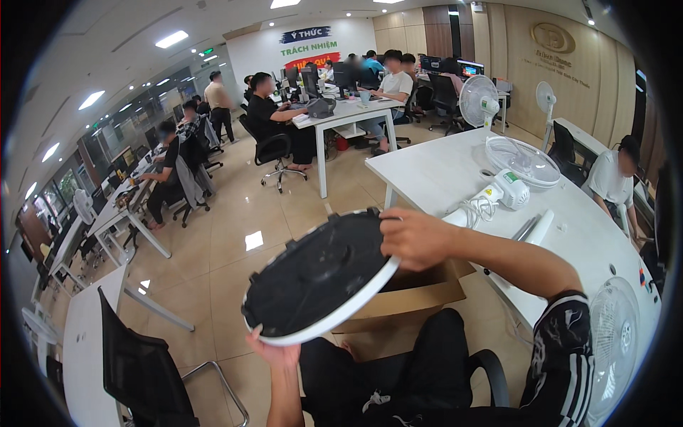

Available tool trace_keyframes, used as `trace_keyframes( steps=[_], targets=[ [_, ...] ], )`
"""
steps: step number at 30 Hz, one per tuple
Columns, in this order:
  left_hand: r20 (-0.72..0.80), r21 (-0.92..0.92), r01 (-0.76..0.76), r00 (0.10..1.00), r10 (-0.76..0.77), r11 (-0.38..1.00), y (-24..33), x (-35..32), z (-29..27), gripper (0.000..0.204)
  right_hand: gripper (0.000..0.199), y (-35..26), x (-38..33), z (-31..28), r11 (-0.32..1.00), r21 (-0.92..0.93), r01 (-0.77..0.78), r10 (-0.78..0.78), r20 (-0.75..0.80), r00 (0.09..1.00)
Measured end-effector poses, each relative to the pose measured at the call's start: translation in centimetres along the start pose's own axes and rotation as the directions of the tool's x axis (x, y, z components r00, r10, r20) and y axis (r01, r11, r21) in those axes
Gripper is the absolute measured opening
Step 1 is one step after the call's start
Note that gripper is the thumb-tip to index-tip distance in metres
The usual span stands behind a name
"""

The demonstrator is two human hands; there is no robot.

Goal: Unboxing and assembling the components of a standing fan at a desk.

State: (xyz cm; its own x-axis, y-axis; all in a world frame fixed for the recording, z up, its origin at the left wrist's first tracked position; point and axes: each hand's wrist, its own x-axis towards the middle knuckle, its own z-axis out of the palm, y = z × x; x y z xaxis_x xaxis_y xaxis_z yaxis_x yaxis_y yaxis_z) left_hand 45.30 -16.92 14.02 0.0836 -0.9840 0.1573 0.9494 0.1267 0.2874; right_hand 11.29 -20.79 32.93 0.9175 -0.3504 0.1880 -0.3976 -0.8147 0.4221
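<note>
A round white fan base (324, 267) is tilted above my lap, its black underside facing up toward me. My right hand (420, 238) grips its upper right edge, fingers wrapped over the rim. At the lower left edge, my left hand (276, 349) holds the rim from beneath, partly hidden by the base. Under the base stands an open cardboard box (409, 302), whose inside is mostly hidden. On the white table (427, 160) at the right lies a white fan motor head (509, 191) beside a coiled white cord (475, 211).
Also on the table are a round fan grille (523, 162), a white tube-like part (533, 238) and another grille (612, 349) at the near right. A black mesh chair (139, 363) stands at my left. Several people sit at desks beyond; one person (617, 178) is at the right.
</note>
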Motion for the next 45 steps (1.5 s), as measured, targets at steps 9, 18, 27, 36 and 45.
trace_keyframes(
  steps=[9,18,27,36,45],
  targets=[
    [0.102,0.048,0.116,0.988,-0.120,0.992,-12.2,15.1,1.1,0.065,0.026,13.2,-6.7,10.3,0.968,-0.116,-0.221,0.224,0.013,0.974],
    [0.089,-0.014,0.352,0.933,-0.349,0.936,-21.9,21.7,-2.3,0.025,0.026,16.3,-13.2,13.9,0.927,0.021,-0.375,0.375,-0.032,0.926],
    [0.146,0.060,0.430,0.889,-0.434,0.901,-28.5,25.1,-0.7,0.056,0.027,17.2,-18.3,15.8,0.856,0.010,-0.517,0.516,-0.085,0.852],
    [0.213,0.067,0.496,0.841,-0.498,0.866,-33.3,27.9,-0.8,0.029,0.026,18.2,-20.1,16.9,0.709,-0.038,-0.704,0.705,0.058,0.707],
    [0.142,0.095,0.501,0.849,-0.509,0.860,-40.1,30.1,-1.7,0.034,0.028,16.9,-20.3,15.4,0.596,0.172,-0.785,0.799,-0.021,0.601]
  ],
)
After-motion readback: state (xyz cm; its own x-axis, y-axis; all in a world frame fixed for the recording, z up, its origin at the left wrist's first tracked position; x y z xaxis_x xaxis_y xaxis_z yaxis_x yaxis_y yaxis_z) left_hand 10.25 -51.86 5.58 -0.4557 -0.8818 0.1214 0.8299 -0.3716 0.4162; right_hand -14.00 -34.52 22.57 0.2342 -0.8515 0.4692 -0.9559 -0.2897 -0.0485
